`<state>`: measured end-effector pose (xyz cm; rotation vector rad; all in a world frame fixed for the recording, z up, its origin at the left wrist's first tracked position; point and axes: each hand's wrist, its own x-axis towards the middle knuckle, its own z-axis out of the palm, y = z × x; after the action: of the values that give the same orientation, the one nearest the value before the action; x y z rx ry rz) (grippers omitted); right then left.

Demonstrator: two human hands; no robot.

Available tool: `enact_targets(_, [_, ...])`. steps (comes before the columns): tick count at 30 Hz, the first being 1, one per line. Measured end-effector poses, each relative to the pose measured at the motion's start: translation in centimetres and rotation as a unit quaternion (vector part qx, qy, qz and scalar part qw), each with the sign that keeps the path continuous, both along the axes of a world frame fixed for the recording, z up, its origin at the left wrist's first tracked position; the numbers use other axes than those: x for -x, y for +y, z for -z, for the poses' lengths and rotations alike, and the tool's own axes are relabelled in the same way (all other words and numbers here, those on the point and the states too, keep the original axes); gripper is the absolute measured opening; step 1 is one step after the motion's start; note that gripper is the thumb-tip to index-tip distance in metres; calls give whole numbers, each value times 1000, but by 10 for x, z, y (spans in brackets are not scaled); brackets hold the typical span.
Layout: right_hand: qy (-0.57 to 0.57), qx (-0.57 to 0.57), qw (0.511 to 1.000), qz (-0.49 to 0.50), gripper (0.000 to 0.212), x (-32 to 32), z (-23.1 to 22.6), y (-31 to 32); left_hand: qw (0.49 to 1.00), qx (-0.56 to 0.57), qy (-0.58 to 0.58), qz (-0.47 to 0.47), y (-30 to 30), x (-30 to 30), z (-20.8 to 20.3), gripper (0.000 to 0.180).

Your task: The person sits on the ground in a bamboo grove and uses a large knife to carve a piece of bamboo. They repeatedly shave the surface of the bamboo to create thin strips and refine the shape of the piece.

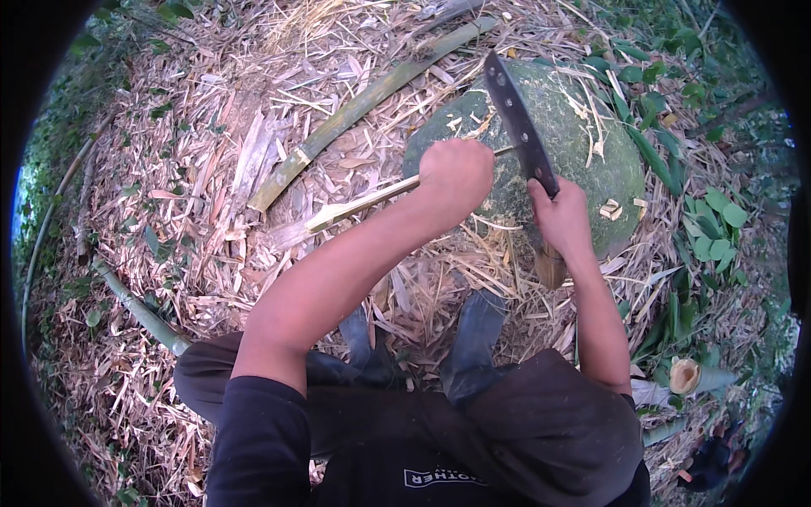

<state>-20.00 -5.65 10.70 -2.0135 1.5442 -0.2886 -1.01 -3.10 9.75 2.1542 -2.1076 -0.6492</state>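
Observation:
My left hand (456,173) is closed in a fist around a split bamboo strip (367,203). The strip's pale, shaved end slants down to the left over the leaf litter, and its thin other end reaches the knife. In my right hand (562,215) is a machete (515,114), its dark blade pierced by several holes and pointing up and away. The wooden handle (550,267) shows below that hand. The blade crosses the strip's thin end just right of my left fist. Both hands are over a rounded, mossy green boulder (604,144) with shavings on it.
A longer green bamboo piece (372,97) lies beyond my left arm. Another bamboo pole (139,306) lies at the left, and a cut bamboo end (686,376) at the lower right. My boots (473,342) stand among dry leaves and shavings. Leafy plants (714,224) edge the right.

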Motion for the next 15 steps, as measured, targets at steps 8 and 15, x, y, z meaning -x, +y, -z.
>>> enact_targets(8, [-106,136,984,-34,29,-8,-8,21,1000,3,-4,-19,3,1,3,38])
enact_targets(15, [-2,-23,1000,-13,28,2,-2,1,999,29,-22,-8,3,2,6,38])
